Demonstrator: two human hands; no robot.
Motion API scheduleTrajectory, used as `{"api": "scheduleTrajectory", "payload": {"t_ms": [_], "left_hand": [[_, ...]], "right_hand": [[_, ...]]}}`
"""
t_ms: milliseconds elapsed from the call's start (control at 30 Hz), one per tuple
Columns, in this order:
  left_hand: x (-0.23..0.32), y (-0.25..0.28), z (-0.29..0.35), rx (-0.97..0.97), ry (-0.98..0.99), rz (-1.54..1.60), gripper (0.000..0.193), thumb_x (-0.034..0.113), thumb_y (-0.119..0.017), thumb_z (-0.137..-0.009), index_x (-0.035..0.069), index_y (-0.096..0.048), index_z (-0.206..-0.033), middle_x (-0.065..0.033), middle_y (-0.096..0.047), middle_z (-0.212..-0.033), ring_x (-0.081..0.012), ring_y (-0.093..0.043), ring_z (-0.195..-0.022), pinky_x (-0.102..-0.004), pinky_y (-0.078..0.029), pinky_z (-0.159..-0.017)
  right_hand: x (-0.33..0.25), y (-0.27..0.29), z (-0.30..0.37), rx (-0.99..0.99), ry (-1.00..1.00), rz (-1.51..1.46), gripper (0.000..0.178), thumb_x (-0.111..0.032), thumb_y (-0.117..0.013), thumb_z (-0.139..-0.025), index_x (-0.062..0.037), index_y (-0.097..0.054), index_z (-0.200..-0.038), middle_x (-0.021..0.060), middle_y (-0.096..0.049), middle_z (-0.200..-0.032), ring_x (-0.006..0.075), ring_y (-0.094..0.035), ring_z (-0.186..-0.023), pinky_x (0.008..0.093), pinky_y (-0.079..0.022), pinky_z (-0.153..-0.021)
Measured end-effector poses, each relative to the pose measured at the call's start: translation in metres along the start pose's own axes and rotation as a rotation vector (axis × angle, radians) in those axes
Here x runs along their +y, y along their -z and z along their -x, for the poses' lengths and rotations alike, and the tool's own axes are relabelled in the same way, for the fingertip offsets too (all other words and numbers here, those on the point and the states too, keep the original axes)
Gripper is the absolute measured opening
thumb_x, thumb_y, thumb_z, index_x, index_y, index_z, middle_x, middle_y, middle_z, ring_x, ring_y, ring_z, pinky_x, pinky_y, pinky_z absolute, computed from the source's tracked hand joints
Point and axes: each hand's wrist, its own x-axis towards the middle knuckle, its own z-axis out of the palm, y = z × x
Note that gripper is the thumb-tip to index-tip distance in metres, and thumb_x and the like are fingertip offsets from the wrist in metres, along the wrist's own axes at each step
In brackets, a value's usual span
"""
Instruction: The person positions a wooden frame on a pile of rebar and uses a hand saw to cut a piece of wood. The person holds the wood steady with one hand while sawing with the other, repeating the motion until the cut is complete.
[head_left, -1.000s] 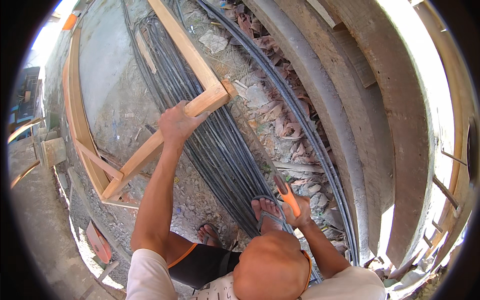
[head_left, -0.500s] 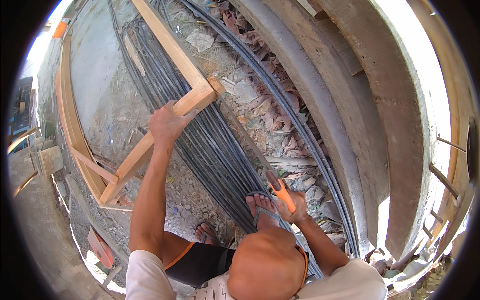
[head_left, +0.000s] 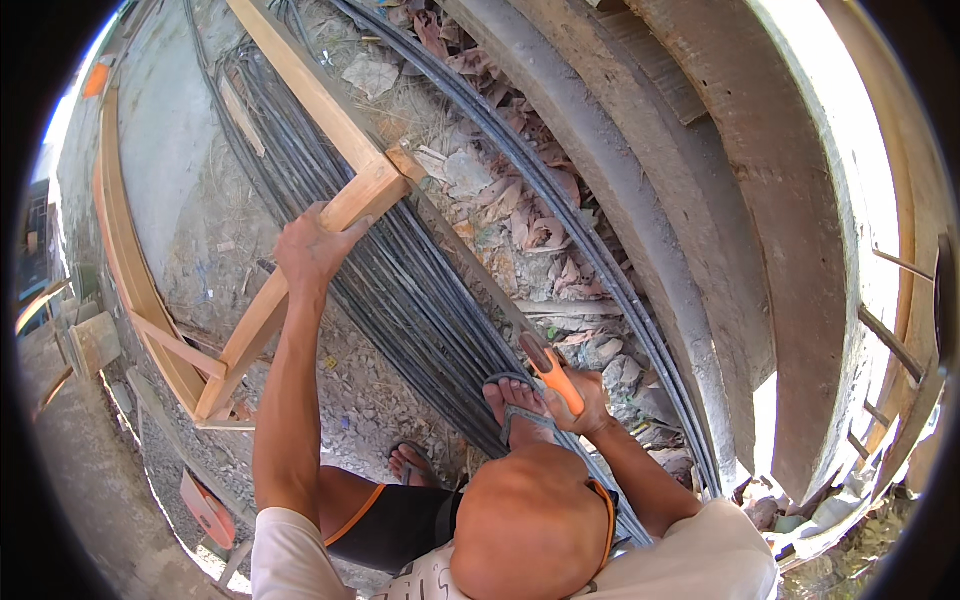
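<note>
My left hand (head_left: 312, 248) is wrapped over the short crossbar of a light-brown wooden frame (head_left: 368, 192), a little below its corner. In my right hand (head_left: 590, 402) is a handsaw with an orange handle (head_left: 556, 380). Its long thin blade (head_left: 470, 252) slants up and away to the frame's corner, where a small wood stub (head_left: 406, 163) juts out past the joint. The blade's far end meets the wood beside this stub; how deep it sits I cannot tell. My bent knee (head_left: 522, 520) is between my arms.
A bundle of dark rods (head_left: 430, 290) lies under the frame, with my sandalled foot (head_left: 515, 405) on it. More long rods (head_left: 600, 275) run along the right, beside weathered boards (head_left: 740, 230). Dry leaves and rubble (head_left: 545, 225) fill the gap. An orange-red tool (head_left: 207, 508) lies lower left.
The frame, both hands and the saw appear shifted slightly left in view, as does the background. Both grips stay the same, and the blade still reaches the frame's corner.
</note>
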Motion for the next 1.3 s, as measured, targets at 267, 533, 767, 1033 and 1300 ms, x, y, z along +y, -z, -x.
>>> {"api": "scheduleTrajectory", "payload": {"t_ms": [267, 533, 767, 1033, 1300], "left_hand": [[0.001, 0.004, -0.001, 0.045, -0.059, -0.001, 0.083, 0.076, -0.083, -0.068, 0.007, -0.081, -0.114, -0.0197, -0.079, -0.088, -0.0378, -0.079, -0.085, -0.0494, -0.061, -0.08], [-0.004, -0.002, -0.004, 0.038, -0.053, 0.024, 0.082, 0.076, -0.082, -0.069, 0.006, -0.082, -0.111, -0.021, -0.079, -0.089, -0.0385, -0.079, -0.086, -0.049, -0.061, -0.079], [-0.003, -0.004, 0.001, 0.078, -0.019, -0.028, 0.079, 0.072, -0.082, -0.069, 0.008, -0.082, -0.116, -0.0207, -0.08, -0.093, -0.0382, -0.078, -0.091, -0.0487, -0.06, -0.084], [0.0, 0.005, -0.003, -0.006, -0.029, 0.017, 0.086, 0.076, -0.083, -0.067, 0.007, -0.081, -0.118, -0.0224, -0.08, -0.095, -0.0392, -0.078, -0.093, -0.0504, -0.059, -0.086], [-0.005, -0.005, 0.003, 0.094, -0.054, 0.014, 0.082, 0.075, -0.083, -0.068, 0.007, -0.081, -0.115, -0.0221, -0.079, -0.09, -0.0392, -0.078, -0.088, -0.0503, -0.06, -0.083]], "right_hand": [[-0.017, -0.065, -0.173, 0.099, 0.013, -0.152, 0.021, -0.021, -0.074, -0.095, -0.0015, -0.069, -0.089, 0.0204, -0.063, -0.068, 0.0413, -0.064, -0.061, 0.0452, -0.051, -0.06], [-0.077, -0.002, -0.075, -0.071, -0.276, 0.027, 0.024, -0.021, -0.074, -0.095, -0.0005, -0.074, -0.105, 0.0226, -0.074, -0.085, 0.0409, -0.076, -0.077, 0.0444, -0.06, -0.068], [-0.1, 0.022, -0.049, -0.057, -0.253, -0.041, 0.03, -0.026, -0.07, -0.095, -0.0008, -0.077, -0.109, 0.0252, -0.076, -0.093, 0.0425, -0.076, -0.074, 0.0458, -0.061, -0.069], [-0.09, -0.018, -0.114, 0.032, -0.25, -0.03, 0.03, -0.028, -0.072, -0.098, 0.0015, -0.07, -0.091, 0.0246, -0.065, -0.066, 0.0465, -0.069, -0.065, 0.0476, -0.054, -0.059], [-0.067, 0.011, -0.028, -0.043, -0.19, 0.031, 0.034, -0.017, -0.071, -0.094, 0.0017, -0.073, -0.122, 0.0252, -0.077, -0.103, 0.0421, -0.078, -0.083, 0.0437, -0.064, -0.076]]}}
